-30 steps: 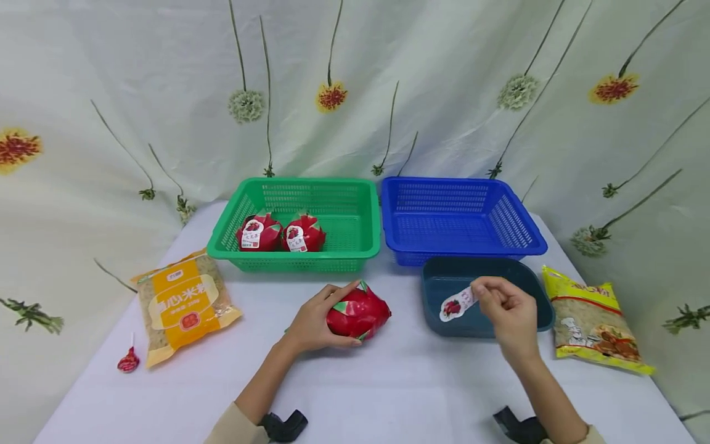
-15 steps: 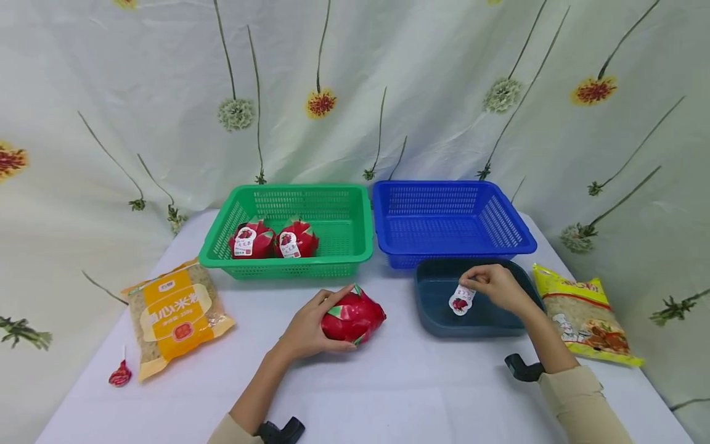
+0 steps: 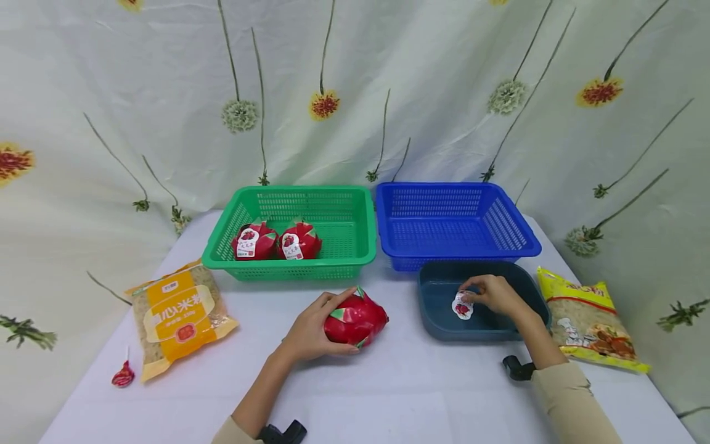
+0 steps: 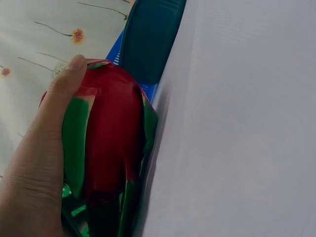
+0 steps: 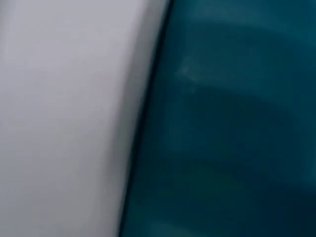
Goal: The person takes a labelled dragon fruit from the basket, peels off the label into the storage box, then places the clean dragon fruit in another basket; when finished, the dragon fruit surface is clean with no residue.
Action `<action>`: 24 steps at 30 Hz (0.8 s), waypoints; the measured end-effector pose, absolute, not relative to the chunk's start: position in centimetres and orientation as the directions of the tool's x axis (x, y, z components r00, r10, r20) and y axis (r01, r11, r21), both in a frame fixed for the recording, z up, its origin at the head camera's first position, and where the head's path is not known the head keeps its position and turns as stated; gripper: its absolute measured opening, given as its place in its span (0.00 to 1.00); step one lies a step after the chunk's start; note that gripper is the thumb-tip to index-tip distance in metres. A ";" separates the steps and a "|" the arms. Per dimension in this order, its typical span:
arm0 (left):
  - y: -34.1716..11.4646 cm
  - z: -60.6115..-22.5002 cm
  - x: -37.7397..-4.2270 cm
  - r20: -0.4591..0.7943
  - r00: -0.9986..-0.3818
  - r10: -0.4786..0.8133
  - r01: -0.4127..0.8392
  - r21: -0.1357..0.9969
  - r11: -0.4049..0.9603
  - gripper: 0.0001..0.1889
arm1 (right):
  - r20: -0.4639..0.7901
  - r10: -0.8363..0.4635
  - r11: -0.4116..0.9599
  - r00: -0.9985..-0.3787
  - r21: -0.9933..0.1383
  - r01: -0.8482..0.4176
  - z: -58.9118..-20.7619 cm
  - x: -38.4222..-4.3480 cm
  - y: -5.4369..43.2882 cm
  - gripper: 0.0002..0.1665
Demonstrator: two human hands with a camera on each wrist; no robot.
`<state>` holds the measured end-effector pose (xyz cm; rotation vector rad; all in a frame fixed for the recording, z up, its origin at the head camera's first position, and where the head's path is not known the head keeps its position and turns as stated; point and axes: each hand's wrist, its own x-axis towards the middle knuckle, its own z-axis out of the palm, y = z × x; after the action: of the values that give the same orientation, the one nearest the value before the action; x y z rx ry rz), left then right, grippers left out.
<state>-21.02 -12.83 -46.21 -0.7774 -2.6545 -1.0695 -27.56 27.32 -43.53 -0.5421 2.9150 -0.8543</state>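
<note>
Dragon fruit (image 3: 359, 322), red with green scales, sits on the white cloth (image 3: 383, 401) in front of the green basket (image 3: 299, 266), with the left hand (image 3: 312, 330) wrapped round its left end, thumb and fingers clamped on it. Over to the right, the right hand (image 3: 493, 295) reaches into the dark teal tray (image 3: 460, 336) and pinches a white sticker (image 3: 462, 308) by its upper edge; whether the sticker touches the tray floor I cannot tell. The right wrist view is blurred, with just tray and cloth.

The tray stands right up against the blue basket (image 3: 444, 227) as seen from the head and hides part of its front. The right forearm crosses the tray's near corner. Just beside the tray lies a yellow bag (image 3: 590, 322). On the far left are an orange bag (image 3: 183, 317) and, near it, a red-wrapped lollipop (image 3: 123, 375).

Two more fruits (image 3: 254, 240) sit side by side in the green basket, each with a white label facing front: fruit picture, Chinese characters too small to read, and a small red square. The sticker bears a similar fruit picture, its writing partly covered by fingertips. The orange bag reads 米粉; the yellow one shows a cartoon chef, a food picture and red characters ending in 粉.
</note>
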 end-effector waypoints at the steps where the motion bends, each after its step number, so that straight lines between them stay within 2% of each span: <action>1: -12.8 -46.2 -21.0 0.345 -0.849 0.400 0.528 0.594 0.607 0.51 | 0.033 -0.357 0.793 -0.934 -0.518 -0.321 -43.5 -27.4 27.4 0.14; 10: -13.0 -46.3 -21.1 0.345 -0.853 0.392 0.522 0.587 0.619 0.52 | -0.065 -0.387 0.865 -0.920 -0.370 -0.338 -43.4 -26.3 27.2 0.32; 19: -12.8 -46.4 -21.0 0.343 -0.860 0.379 0.511 0.592 0.623 0.52 | -0.179 -0.371 0.900 -0.911 -0.309 -0.306 -43.2 -25.8 27.3 0.43; 24: -12.7 -46.4 -21.1 0.337 -0.864 0.374 0.504 0.593 0.628 0.52 | -0.198 -0.355 0.907 -0.914 -0.308 -0.286 -43.4 -25.8 27.4 0.47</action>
<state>-21.06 -12.69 -46.36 -0.7268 -2.6672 -1.0557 -25.85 27.41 -43.36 -0.4820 2.8203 -0.4010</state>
